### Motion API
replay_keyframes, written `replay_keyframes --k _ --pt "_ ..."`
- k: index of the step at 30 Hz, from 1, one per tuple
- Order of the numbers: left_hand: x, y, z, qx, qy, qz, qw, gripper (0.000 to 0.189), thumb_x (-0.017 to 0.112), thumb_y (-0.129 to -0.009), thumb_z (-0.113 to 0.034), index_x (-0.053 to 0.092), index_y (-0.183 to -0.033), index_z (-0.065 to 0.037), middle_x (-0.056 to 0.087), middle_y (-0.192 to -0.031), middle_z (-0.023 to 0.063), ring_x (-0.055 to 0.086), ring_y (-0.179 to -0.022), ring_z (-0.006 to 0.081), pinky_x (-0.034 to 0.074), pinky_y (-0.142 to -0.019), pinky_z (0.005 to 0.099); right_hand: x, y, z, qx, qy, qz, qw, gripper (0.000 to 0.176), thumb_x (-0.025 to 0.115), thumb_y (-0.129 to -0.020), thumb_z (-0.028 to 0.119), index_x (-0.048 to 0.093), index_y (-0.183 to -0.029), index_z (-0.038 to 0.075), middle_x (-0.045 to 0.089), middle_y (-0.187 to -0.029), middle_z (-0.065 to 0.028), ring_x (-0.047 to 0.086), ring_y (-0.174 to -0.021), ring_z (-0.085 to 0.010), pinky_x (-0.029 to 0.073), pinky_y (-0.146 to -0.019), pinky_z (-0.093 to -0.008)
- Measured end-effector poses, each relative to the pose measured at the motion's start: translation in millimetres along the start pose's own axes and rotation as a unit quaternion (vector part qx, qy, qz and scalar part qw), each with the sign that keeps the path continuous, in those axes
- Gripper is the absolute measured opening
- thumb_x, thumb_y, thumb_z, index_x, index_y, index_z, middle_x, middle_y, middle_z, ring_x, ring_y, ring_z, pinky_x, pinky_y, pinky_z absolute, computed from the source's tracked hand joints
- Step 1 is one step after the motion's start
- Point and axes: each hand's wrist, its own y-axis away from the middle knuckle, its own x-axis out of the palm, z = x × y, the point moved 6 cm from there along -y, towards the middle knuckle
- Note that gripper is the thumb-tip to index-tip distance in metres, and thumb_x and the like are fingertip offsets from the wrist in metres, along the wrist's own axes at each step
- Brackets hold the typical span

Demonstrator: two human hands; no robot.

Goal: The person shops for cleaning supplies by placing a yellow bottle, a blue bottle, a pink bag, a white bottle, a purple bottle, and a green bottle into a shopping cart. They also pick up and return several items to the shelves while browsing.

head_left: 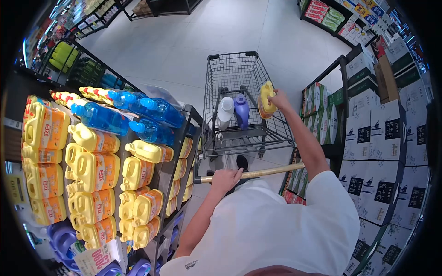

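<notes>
A wire shopping cart [212, 78] stands ahead of me. Wrapped round the left part of its handle bar [271, 172] is my left hand [226, 180]. My right hand [279, 100] grips a yellow bottle [266, 100] by its upper part, over the right side of the basket. Inside the cart, a white bottle [225, 113] and a purple bottle [241, 112] stand side by side, to the left of the yellow one. Whether the yellow bottle touches the basket, I cannot tell.
Shelves on the left hold stacked yellow jugs [93, 171] and blue bottles [99, 117] lying on top. Stacked white cartons [373, 184] and a rack of green packs [319, 125] line the right. More shelving [328, 17] stands beyond the tiled floor [184, 43].
</notes>
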Motion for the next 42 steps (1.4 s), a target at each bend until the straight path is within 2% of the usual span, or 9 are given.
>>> replay_keyframes --k 4,9,12,15,22,25,27,30,42 --pt "-4 13 -4 -0.036 0.01 0.021 0.999 0.046 0.057 -0.099 -0.039 0.07 -0.066 -0.008 0.062 -0.06 0.014 0.062 -0.055 0.0359 0.048 -0.053 0.0465 55 -64 -109 0.073 0.048 0.042 0.995 0.06 0.074 -0.079 0.008 0.054 -0.134 -0.008 0.07 -0.092 -0.0225 0.073 -0.076 -0.0255 0.056 -0.066 -0.0379" --pt "5 26 0 -0.057 -0.003 0.038 0.998 0.044 0.061 -0.096 -0.04 0.072 -0.066 -0.01 0.064 -0.059 0.011 0.064 -0.054 0.0322 0.05 -0.051 0.0439 87 -66 -132 0.081 0.242 0.064 0.965 0.047 0.069 -0.079 0.015 0.068 -0.125 0.007 0.069 -0.12 -0.0228 0.067 -0.113 -0.038 0.053 -0.096 -0.0432" --pt "4 31 -4 -0.073 -0.002 0.048 0.996 0.043 0.061 -0.096 -0.04 0.073 -0.068 -0.011 0.065 -0.061 0.0096 0.064 -0.054 0.0318 0.05 -0.051 0.0433 104 -63 -158 0.082 0.236 0.104 0.963 0.045 0.069 -0.08 0.016 0.07 -0.124 0.009 0.067 -0.126 -0.0198 0.062 -0.121 -0.0368 0.049 -0.103 -0.0432" --pt "4 33 -4 -0.092 -0.001 0.064 0.994 0.042 0.061 -0.096 -0.04 0.074 -0.069 -0.011 0.067 -0.064 0.0082 0.065 -0.056 0.0315 0.051 -0.053 0.0432 120 -60 -197 0.029 0.252 0.111 0.961 0.057 0.07 -0.074 0.009 0.065 -0.131 0.011 0.069 -0.123 -0.0194 0.064 -0.119 -0.0349 0.05 -0.102 -0.0413" --pt "-3 33 -9 -0.108 0.012 0.083 0.991 0.042 0.06 -0.097 -0.039 0.072 -0.069 -0.011 0.067 -0.065 0.0074 0.065 -0.058 0.032 0.05 -0.054 0.0442 116 -30 -217 0.002 0.232 0.129 0.964 0.055 0.064 -0.08 0.002 0.064 -0.133 0.015 0.068 -0.124 -0.0205 0.064 -0.118 -0.0378 0.05 -0.101 -0.0415" --pt "1 34 -7 -0.102 0.009 0.088 0.991 0.043 0.06 -0.097 -0.039 0.07 -0.067 -0.01 0.065 -0.064 0.0075 0.064 -0.058 0.0322 0.05 -0.054 0.0445 118 -26 -217 -0.033 0.242 0.177 0.953 0.054 0.063 -0.081 0.0 0.062 -0.133 0.013 0.068 -0.123 -0.0214 0.063 -0.117 -0.0394 0.051 -0.099 -0.0419" --pt "3 35 -6 -0.099 0.007 0.089 0.991 0.043 0.06 -0.097 -0.039 0.07 -0.067 -0.01 0.065 -0.064 0.0075 0.064 -0.057 0.0322 0.05 -0.054 0.0444 129 -12 -212 -0.083 0.299 0.305 0.9 0.055 0.066 -0.082 0.0 0.06 -0.134 0.015 0.064 -0.13 -0.0195 0.061 -0.121 -0.0359 0.049 -0.102 -0.0428" --pt "0 34 -6 -0.094 0.003 0.082 0.992 0.043 0.06 -0.097 -0.039 0.068 -0.066 -0.01 0.065 -0.064 0.0076 0.064 -0.057 0.0321 0.05 -0.053 0.0443 147 -15 -254 -0.143 0.313 0.306 0.887 0.055 0.066 -0.082 -0.002 0.059 -0.133 0.016 0.063 -0.132 -0.0192 0.061 -0.122 -0.0354 0.049 -0.102 -0.0424" --pt "-1 32 -8 -0.086 0.007 0.073 0.994 0.044 0.06 -0.097 -0.039 0.068 -0.067 -0.008 0.064 -0.062 0.0117 0.064 -0.057 0.0341 0.049 -0.053 0.0452 120 -14 -207 -0.01 0.348 0.202 0.916 0.048 0.075 -0.077 0.006 0.068 -0.125 0.006 0.065 -0.126 -0.0212 0.062 -0.12 -0.0354 0.051 -0.101 -0.0424"
